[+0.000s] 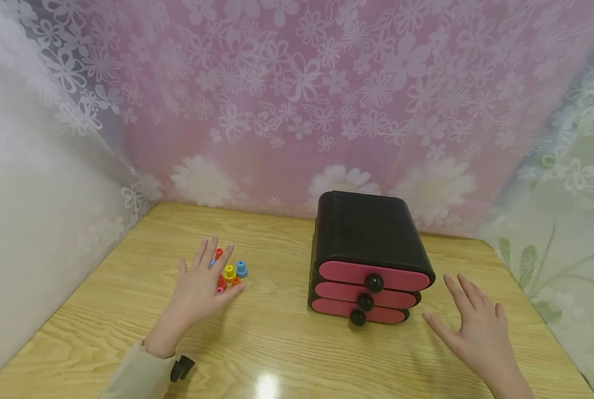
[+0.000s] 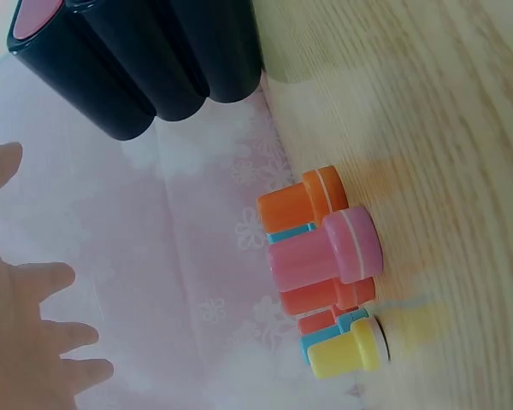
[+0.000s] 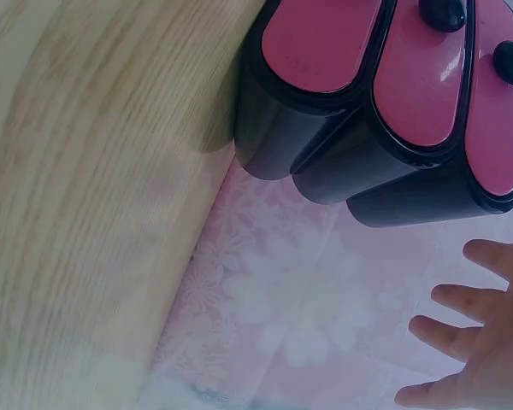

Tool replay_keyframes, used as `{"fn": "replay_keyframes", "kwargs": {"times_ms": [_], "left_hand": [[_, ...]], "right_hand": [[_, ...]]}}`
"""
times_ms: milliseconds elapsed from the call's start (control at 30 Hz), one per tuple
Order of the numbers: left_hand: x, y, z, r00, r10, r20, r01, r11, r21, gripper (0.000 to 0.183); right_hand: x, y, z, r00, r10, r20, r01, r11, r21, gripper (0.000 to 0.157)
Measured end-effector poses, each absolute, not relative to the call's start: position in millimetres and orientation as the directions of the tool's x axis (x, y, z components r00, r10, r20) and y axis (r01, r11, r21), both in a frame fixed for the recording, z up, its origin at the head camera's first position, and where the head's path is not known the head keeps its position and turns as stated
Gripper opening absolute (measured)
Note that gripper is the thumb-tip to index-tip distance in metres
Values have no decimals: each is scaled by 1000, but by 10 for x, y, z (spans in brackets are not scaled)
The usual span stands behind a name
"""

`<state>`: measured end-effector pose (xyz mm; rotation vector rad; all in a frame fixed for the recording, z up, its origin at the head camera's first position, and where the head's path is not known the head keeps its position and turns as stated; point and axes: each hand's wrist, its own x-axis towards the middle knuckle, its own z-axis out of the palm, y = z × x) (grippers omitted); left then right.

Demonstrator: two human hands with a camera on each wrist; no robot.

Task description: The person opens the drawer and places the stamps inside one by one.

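My left hand [image 1: 197, 288] hovers with spread fingers over a cluster of small stepped plastic pegs at the table's left, hiding some of them. Among these are a yellow peg [image 1: 230, 272], a blue peg [image 1: 241, 270], a pink peg [image 2: 329, 248] and an orange peg [image 2: 303, 201]. Right of centre stands a black three-drawer box [image 1: 369, 227] with pink fronts and round black knobs [image 1: 374, 283]; its drawers look closed. Beside the box's right side, my right hand [image 1: 481, 327] is held in the air, fingers apart and holding nothing.
The wood-grain table [image 1: 272, 343] carries the pegs and the box. A pink flowered curtain [image 1: 297, 111] hangs along its back edge, with pale cloth [image 1: 42, 221] at the left and a leafy patterned cloth [image 1: 571, 221] at the right. A black clip [image 1: 181, 368] is at my left sleeve.
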<state>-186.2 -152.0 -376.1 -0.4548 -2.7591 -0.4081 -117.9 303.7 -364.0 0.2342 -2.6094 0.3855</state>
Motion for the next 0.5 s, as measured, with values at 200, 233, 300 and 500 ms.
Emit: {"fn": "replay_keyframes", "kwargs": {"times_ms": [200, 233, 300, 500], "left_hand": [[-1866, -1527, -3758, -886, 270, 376, 369, 903, 220, 80], [-1867, -1529, -3759, -884, 271, 381, 372, 901, 222, 79], [-1864, -1531, -3762, -875, 276, 398, 383, 898, 219, 76], [-1874, -1532, -3773, -829, 289, 478, 423, 884, 199, 65]], "right_hand": [[-1171, 3034, -3634, -841, -95, 533, -259, 935, -242, 76], [-1171, 3034, -3634, -835, -95, 542, -266, 932, -246, 75], [-1171, 3032, -3637, -825, -93, 557, -275, 928, -252, 73], [-1188, 3016, -3652, -785, -78, 614, -300, 916, -267, 66]]}}
